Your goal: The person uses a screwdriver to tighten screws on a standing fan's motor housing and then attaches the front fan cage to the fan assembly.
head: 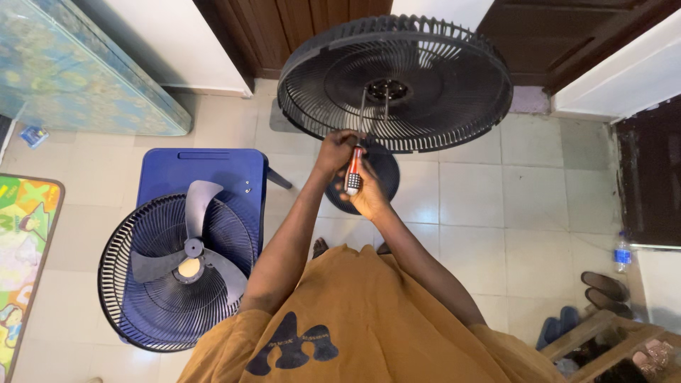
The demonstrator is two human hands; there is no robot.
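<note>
Head: fan blade on front grille; blue chair

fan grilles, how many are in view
2: the rear grille is still on the fan ahead of the hands; the front grille lies on the blue chair under the loose blade.

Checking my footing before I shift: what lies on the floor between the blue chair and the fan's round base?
Mostly bare pale tile, in the head view. The only thing crossing it is a dark leg of the blue chair, reaching toward the round base; the person's left forearm also overlaps that stretch.
</note>
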